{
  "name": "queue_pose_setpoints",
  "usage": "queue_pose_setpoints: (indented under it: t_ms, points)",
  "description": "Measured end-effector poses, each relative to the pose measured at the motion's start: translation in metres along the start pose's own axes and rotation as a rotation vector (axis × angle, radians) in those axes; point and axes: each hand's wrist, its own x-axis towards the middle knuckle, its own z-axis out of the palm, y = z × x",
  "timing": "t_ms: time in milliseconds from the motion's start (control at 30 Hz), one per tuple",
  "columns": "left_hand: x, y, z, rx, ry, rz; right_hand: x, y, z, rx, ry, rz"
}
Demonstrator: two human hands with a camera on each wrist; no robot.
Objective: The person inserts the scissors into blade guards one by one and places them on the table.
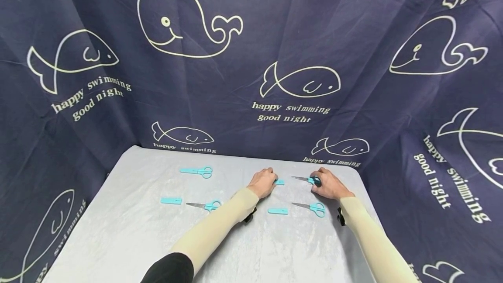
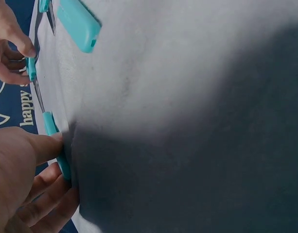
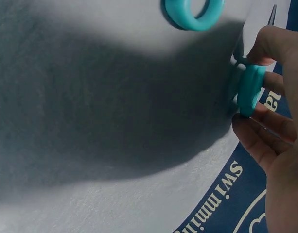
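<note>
At the back of the table, my left hand [image 1: 262, 183] pinches a turquoise scissors sheath [image 1: 279, 182] between thumb and fingers. In the left wrist view that sheath [image 2: 50, 123] stands on edge, its one end pointing at a blade. My right hand [image 1: 327, 184] grips a pair of turquoise scissors [image 1: 301, 178] by the handles, blades closed and aimed left at the sheath with a small gap between. The right wrist view has the handles [image 3: 251, 90] held between thumb and fingertips. Nearer me lie another bare pair of scissors [image 1: 317, 209] and a loose sheath [image 1: 277, 211].
On the left of the white table [image 1: 129, 230] lie sheathed scissors [image 1: 192, 170] at the back. In front of those are a loose sheath [image 1: 171, 201] and bare scissors [image 1: 198, 205], partly behind my left sleeve. A dark blue curtain [image 1: 235, 86] closes off the back and sides.
</note>
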Motion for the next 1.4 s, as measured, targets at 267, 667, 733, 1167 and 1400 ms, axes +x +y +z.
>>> queue_pose_setpoints:
  t_ms: [267,667,733,1167,1400]
  points:
    - [-0.004,-0.001,0.001,0.026,-0.001,-0.001,-0.004,-0.006,0.003,0.017,0.02,0.007]
    - [-0.014,-0.004,-0.001,0.043,0.037,0.024,-0.006,-0.013,0.004,0.014,-0.006,0.097]
    - [-0.017,-0.004,0.0,0.046,0.051,0.036,-0.006,-0.014,0.005,0.014,-0.01,0.092]
    - [-0.036,-0.005,0.002,0.018,0.085,0.056,-0.016,-0.027,0.006,0.044,-0.018,0.116]
    - [-0.046,-0.009,0.0,-0.016,0.112,0.05,-0.02,-0.036,0.005,0.058,-0.003,0.099]
